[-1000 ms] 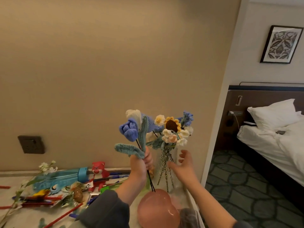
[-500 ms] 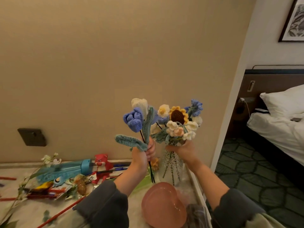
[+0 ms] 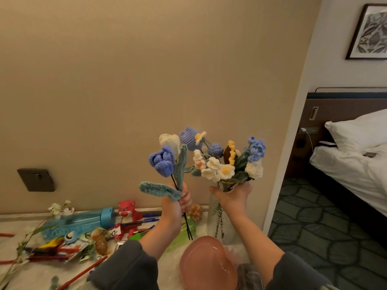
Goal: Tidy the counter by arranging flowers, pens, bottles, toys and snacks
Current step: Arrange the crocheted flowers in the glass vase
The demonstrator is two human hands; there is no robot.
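My left hand [image 3: 181, 200] is closed around the dark stems of two crocheted tulips [image 3: 165, 159], one blue and one white, held upright above the counter. My right hand [image 3: 232, 195] grips the neck of a clear glass vase [image 3: 217, 222] that stands at the counter's right end. The vase holds a crocheted bouquet [image 3: 226, 162] with a sunflower, white blossoms and blue flowers. The tulips are just left of the bouquet, apart from the vase mouth.
A pink glass dish [image 3: 207, 264] sits near me below the vase. Left of it lie a blue bottle [image 3: 83, 221], a red bear toy [image 3: 127, 214], snack packets [image 3: 69, 245], pens [image 3: 146, 221] and a white flower sprig [image 3: 56, 208]. The counter ends at the wall corner on the right.
My right hand rose from beside the vase to grip its neck under the bouquet, and the bouquet's blooms have spread and turned. The tulips stayed raised in my left hand.
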